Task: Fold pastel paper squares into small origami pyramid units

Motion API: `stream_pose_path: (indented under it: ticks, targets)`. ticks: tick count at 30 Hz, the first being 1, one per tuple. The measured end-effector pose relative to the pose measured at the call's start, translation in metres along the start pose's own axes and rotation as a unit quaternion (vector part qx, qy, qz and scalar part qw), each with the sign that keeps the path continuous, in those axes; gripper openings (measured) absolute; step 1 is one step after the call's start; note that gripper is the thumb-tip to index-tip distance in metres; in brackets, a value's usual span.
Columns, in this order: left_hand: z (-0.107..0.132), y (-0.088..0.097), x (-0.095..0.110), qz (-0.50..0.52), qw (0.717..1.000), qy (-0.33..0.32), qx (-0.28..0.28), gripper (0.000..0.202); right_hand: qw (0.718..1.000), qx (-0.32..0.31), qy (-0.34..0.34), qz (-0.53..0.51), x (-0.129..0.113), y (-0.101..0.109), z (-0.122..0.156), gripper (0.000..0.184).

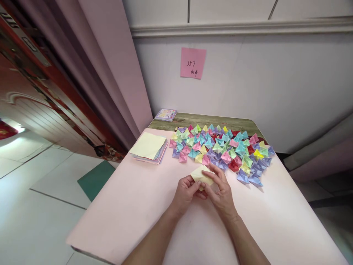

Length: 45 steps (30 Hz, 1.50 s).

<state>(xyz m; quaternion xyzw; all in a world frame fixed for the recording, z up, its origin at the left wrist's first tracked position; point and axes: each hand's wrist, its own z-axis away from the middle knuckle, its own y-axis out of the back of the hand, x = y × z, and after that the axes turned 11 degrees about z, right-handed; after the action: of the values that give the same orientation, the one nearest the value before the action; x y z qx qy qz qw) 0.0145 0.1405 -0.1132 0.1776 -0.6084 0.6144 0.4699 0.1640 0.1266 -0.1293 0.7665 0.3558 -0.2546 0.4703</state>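
My left hand (187,191) and my right hand (220,189) meet over the middle of the pink tabletop (132,206). Both pinch a partly folded pale yellow paper (200,174), the left at its near left edge, the right across its near right side with fingers bent over it. Just beyond the hands lies a wide pile of folded paper shapes (220,149) in pink, blue, green, purple, red and yellow. A stack of flat paper squares (149,147), yellow sheet on top, sits to the left of the pile.
A small packet of coloured paper (166,114) lies at the table's far left corner on a wood-grain strip (209,120). A pink note (193,62) is stuck on the white wall behind. Pink curtains (110,66) hang at left; tiled floor lies below.
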Motion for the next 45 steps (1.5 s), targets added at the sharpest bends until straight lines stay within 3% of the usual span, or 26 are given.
stream_pose_path:
  ticks: [4,11,16,19,23,28,34,39,45]
  targets:
    - [-0.002,0.004,-0.003,-0.013,1.000,-0.008,-0.005,0.036,1.000,0.005,-0.017,-0.011,0.004,0.001,-0.002,0.031]
    - [-0.004,0.007,-0.008,-0.051,0.998,-0.030,-0.013,0.030,0.994,-0.015,-0.082,-0.068,0.009,0.005,-0.001,0.016]
    - [-0.004,0.005,-0.006,-0.041,0.998,-0.023,0.032,0.046,0.967,-0.048,-0.183,-0.171,0.006,0.001,0.002,0.021]
    - [-0.004,0.008,-0.003,-0.088,0.996,-0.021,0.026,0.036,0.953,-0.058,-0.207,-0.212,0.006,-0.001,0.002,0.024]
    - [-0.005,0.012,-0.002,-0.135,0.988,-0.067,0.021,0.026,0.952,-0.076,-0.216,-0.205,0.005,0.001,0.001,0.026]
    - [-0.003,0.011,-0.003,-0.161,0.986,-0.013,-0.033,0.030,0.956,-0.089,-0.208,-0.184,0.006,0.003,0.000,0.025]
    - [-0.002,0.006,-0.005,-0.093,0.994,0.045,-0.026,0.035,0.954,-0.078,-0.218,-0.192,0.009,0.003,0.001,0.030]
    - [-0.003,0.007,-0.005,-0.116,0.992,0.044,-0.004,0.032,0.951,-0.082,-0.221,-0.201,0.007,0.003,0.000,0.032]
    - [-0.002,0.007,-0.007,-0.163,0.985,0.028,-0.047,0.028,0.947,-0.073,-0.233,-0.209,0.005,0.004,0.000,0.029]
